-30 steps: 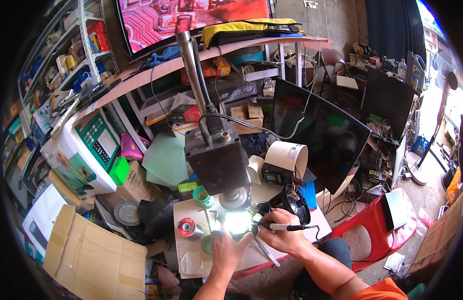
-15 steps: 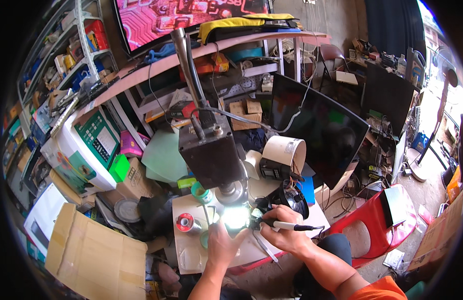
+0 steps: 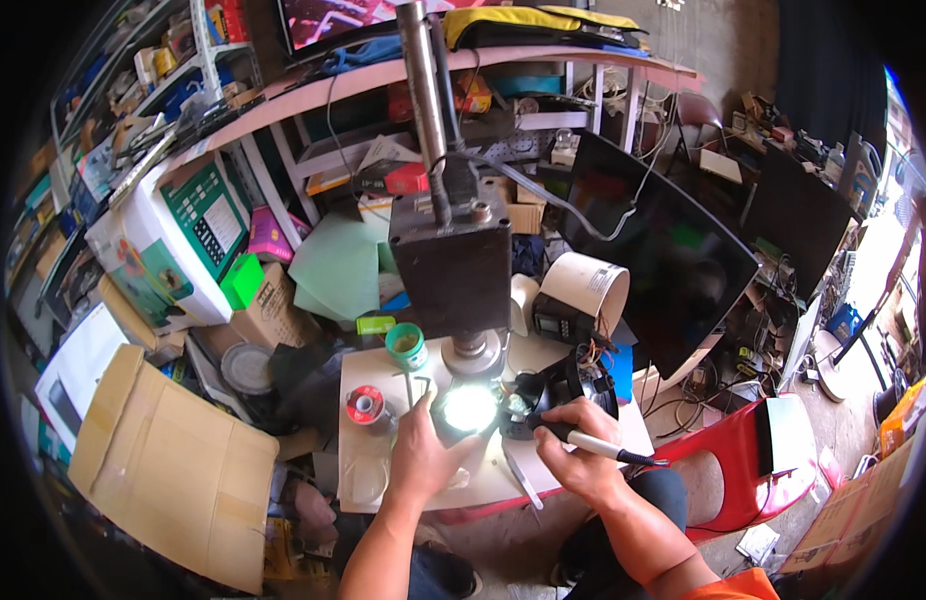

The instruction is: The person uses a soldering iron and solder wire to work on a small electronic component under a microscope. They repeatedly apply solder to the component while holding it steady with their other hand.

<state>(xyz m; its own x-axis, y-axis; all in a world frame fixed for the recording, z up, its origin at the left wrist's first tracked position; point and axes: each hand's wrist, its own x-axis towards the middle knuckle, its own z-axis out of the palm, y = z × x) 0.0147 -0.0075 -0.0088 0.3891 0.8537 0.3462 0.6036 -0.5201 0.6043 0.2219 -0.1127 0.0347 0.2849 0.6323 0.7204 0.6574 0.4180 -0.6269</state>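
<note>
Head view: the white table (image 3: 488, 478) carries the small things. Beyond its far R corner leans a dark screen (image 3: 663, 260); by its R edge stands a red chair (image 3: 728, 450). The black microscope (image 3: 451, 265) is above the far edge, approx. mid, w/ a bright light (image 3: 470, 408) under it; glare hides what lies there. L hand (image 3: 428, 450) comes over the near edge and is just beside the light, on its L; thumb and fingers are spread, but I cannot tell if they grip smth. R hand (image 3: 583, 460), toward the R edge, has its fingers closed round the soldering iron (image 3: 595, 445). The iron's long axis goes slantwise: cable end to the R edge, front end to the light; L hand is across the light from it. A black round housing (image 3: 573, 390) sits toward the far R corner, close beyond R hand, and limits its room there, I judge. Tweezers (image 3: 523, 476) lie btw. both hands, one end at the near edge. A green jar (image 3: 407, 345) is near the far L corner, a solder spool (image 3: 366, 406) by the L edge.
</note>
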